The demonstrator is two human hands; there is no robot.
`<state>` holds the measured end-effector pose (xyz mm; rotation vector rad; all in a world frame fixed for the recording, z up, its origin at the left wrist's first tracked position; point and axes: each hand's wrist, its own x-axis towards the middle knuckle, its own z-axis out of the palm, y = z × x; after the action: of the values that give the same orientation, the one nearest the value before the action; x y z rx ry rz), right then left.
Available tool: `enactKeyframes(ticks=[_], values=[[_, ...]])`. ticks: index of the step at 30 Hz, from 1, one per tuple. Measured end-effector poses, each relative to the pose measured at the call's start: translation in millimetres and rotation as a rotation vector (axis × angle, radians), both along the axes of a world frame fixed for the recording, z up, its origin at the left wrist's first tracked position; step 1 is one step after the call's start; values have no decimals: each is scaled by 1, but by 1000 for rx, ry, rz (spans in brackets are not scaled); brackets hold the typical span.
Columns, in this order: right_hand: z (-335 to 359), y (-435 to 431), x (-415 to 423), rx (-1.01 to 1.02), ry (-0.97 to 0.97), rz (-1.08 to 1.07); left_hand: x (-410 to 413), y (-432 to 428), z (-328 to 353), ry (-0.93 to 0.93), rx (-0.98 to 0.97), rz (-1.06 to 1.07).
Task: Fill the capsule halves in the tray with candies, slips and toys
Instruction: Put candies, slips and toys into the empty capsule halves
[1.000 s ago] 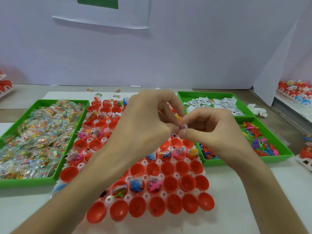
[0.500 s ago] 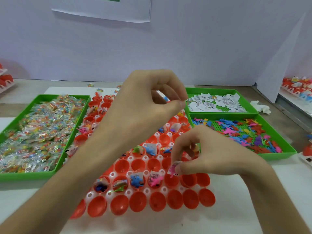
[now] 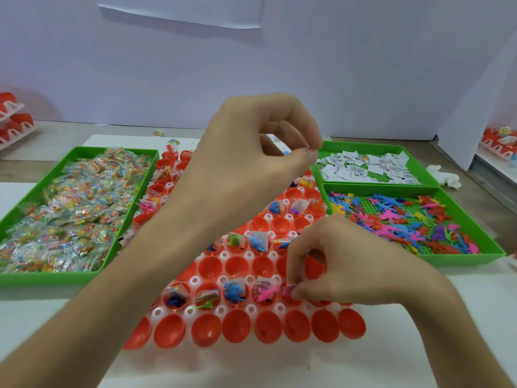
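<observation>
Right hand [image 3: 335,271] is down low pinching a small pink piece [image 3: 288,291] just right of the filled capsule halves [image 3: 264,292] in the tray [image 3: 279,308] — next slot in line, I'd guess — while the left hand [image 3: 251,163] hovers above, fingertips pinched together, can't tell on what.

Red capsule halves [image 3: 237,330] in a white tray [image 3: 221,309]; bright green bins [image 3: 50,278]. The candies [image 3: 70,214] are rainbow-speckled in clear wrap, the slips [image 3: 363,170] white with black print, the toys [image 3: 405,219] pink, blue, purple and orange (the right hand [image 3: 344,264] pinches a pink toy [image 3: 288,291]). White counter [image 3: 251,365].
</observation>
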<state>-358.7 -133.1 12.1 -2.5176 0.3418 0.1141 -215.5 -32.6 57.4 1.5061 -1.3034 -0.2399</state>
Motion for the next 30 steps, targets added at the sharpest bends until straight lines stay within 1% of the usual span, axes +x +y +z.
enactKeyframes(ticks=[4,10,25,30], values=[[4,-3,-3,-24,-50,-12,2,0,1,-14,-11,17],[0,1,-1,20,4,24,2,1,2,-22,-19,22],[-7,10,1,-139,39,-26,-1,-1,1,-43,-23,37],[-15,14,2,-158,38,-50,-2,-1,0,-41,-18,42]])
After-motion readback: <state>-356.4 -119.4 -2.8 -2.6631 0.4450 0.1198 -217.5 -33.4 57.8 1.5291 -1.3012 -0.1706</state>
